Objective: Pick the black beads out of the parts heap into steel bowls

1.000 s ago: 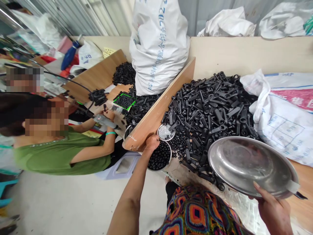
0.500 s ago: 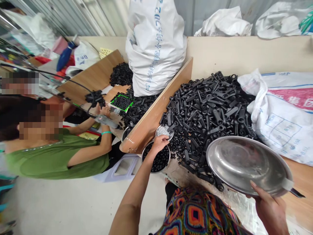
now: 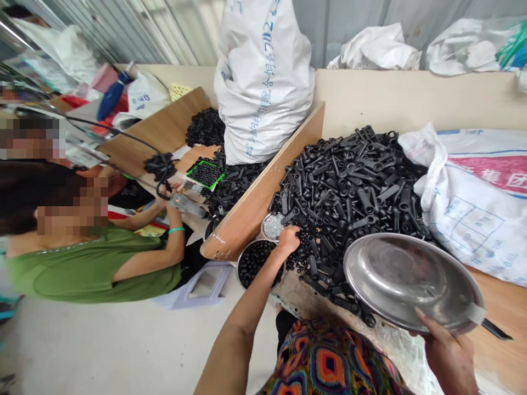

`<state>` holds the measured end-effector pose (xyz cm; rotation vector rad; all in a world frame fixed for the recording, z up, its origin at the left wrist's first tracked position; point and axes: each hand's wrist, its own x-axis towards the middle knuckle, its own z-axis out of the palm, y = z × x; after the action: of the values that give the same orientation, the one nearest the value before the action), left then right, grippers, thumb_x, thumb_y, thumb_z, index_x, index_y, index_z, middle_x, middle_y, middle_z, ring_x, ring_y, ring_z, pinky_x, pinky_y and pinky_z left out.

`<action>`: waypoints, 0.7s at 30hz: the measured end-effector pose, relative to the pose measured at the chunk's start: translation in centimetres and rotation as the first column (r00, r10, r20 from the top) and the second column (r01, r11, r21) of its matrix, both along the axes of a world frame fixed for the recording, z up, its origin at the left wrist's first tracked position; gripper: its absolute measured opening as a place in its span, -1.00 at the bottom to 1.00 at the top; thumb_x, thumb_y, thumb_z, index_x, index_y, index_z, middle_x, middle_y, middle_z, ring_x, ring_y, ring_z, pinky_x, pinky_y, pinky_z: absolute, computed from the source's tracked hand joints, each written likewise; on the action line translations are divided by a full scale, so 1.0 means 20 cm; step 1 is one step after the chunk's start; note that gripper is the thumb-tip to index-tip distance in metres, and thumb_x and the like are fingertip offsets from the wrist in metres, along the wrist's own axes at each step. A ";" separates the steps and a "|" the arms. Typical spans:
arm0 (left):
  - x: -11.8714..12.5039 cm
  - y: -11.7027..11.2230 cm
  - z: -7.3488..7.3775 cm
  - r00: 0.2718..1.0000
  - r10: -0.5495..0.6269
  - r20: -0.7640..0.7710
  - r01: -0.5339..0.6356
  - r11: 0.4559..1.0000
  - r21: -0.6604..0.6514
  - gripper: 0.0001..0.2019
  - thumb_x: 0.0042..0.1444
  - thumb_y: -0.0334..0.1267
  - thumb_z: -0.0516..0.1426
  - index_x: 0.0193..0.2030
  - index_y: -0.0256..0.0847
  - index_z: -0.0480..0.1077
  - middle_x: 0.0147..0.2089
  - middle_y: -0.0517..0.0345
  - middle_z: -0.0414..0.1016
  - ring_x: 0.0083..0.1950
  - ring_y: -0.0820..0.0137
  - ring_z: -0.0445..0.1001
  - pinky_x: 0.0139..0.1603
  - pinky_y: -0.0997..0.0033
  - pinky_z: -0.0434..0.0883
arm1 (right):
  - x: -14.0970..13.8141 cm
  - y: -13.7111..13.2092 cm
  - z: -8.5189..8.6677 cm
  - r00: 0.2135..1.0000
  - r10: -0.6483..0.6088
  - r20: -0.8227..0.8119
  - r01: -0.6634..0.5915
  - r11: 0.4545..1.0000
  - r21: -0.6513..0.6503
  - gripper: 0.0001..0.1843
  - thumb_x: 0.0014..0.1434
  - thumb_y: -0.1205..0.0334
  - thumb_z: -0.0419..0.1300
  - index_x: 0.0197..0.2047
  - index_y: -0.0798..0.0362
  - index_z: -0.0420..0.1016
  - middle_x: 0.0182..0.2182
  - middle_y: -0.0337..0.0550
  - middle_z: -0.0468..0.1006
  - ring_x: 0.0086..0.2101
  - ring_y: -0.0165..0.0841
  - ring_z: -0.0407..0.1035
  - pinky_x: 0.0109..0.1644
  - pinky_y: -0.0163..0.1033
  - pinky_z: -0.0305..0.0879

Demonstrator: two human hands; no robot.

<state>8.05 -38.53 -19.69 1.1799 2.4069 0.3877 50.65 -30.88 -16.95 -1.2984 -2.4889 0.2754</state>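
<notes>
My right hand (image 3: 449, 348) grips the near rim of a wide stainless steel basin (image 3: 405, 282), thumb inside the rim. The basin is tilted and shows only shine inside. My left hand (image 3: 289, 240) is at the left edge of a heap of black plastic handle-like parts (image 3: 349, 186), over small round black pieces (image 3: 302, 258). Its fingers are curled together; what they hold, if anything, is hidden. Close by stands a small bowl of tiny silvery pieces (image 3: 272, 225). Below it, partly behind my forearm, is a bowl of black balls (image 3: 254, 262).
A wooden divider (image 3: 267, 186) slants along the left of the heap. Beyond it stands a tall white sack (image 3: 265, 93). A co-worker in a green top (image 3: 102, 263) works at the left. Another printed sack (image 3: 486, 208) lies at the right.
My left hand has moved right, from the bowl of silvery pieces to the small black pieces beside the heap. The basin stays in my right hand, slightly further left in view.
</notes>
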 end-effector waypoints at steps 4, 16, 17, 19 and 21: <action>0.14 0.01 0.02 0.996 -0.082 0.028 0.079 0.992 0.095 -0.56 -0.08 -0.56 0.01 -0.07 -0.18 0.45 -0.04 0.20 0.47 0.00 0.50 0.39 0.08 0.60 0.27 | -0.01 0.01 0.02 1.000 0.018 0.014 -0.018 0.999 0.031 -0.57 0.10 0.28 -0.09 -0.43 0.13 0.62 -0.57 -0.07 0.54 -0.44 -0.18 0.45 -0.34 -0.18 0.24; -0.12 -0.16 -0.02 0.961 0.207 -0.182 -0.217 0.975 -0.039 -0.59 0.01 -0.49 -0.02 0.01 -0.25 0.40 -0.10 -0.07 0.43 0.01 0.21 0.37 0.05 0.27 0.30 | -0.04 -0.04 0.04 0.996 0.091 -0.021 -0.090 0.994 0.059 -0.58 0.11 0.35 -0.09 -0.40 0.15 0.63 -0.60 -0.13 0.54 -0.51 -0.27 0.44 -0.37 -0.24 0.25; -0.12 -0.13 -0.03 0.961 0.206 -0.185 -0.219 0.975 -0.050 -0.59 0.01 -0.48 -0.02 0.01 -0.24 0.40 -0.11 -0.08 0.43 0.00 0.19 0.37 0.03 0.25 0.30 | -0.05 -0.06 0.05 0.996 0.084 -0.018 -0.083 0.996 0.038 -0.58 0.11 0.36 -0.09 -0.39 0.15 0.63 -0.59 -0.12 0.54 -0.50 -0.27 0.44 -0.36 -0.25 0.26; -0.11 -0.08 -0.04 0.959 0.212 -0.188 -0.227 0.972 -0.065 -0.60 0.04 -0.45 -0.02 0.01 -0.24 0.40 -0.10 -0.12 0.42 0.00 0.17 0.37 0.01 0.23 0.31 | -0.06 -0.08 0.06 0.997 0.070 -0.026 -0.070 0.998 -0.003 -0.58 0.11 0.36 -0.09 -0.35 0.15 0.63 -0.56 -0.11 0.55 -0.48 -0.28 0.45 -0.34 -0.25 0.28; -0.10 -0.04 -0.03 0.956 0.227 -0.186 -0.244 0.967 -0.071 -0.62 0.05 -0.43 -0.02 0.01 -0.24 0.40 -0.09 -0.14 0.41 0.00 0.16 0.37 -0.01 0.22 0.31 | -0.06 -0.09 0.07 0.998 0.029 -0.061 -0.032 0.998 -0.057 -0.59 0.10 0.35 -0.08 -0.34 0.15 0.63 -0.57 -0.12 0.54 -0.48 -0.28 0.44 -0.35 -0.26 0.28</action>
<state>6.05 -39.37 -20.36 0.9235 2.6996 0.2479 49.49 -32.68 -15.57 -1.2557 -2.4687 0.3907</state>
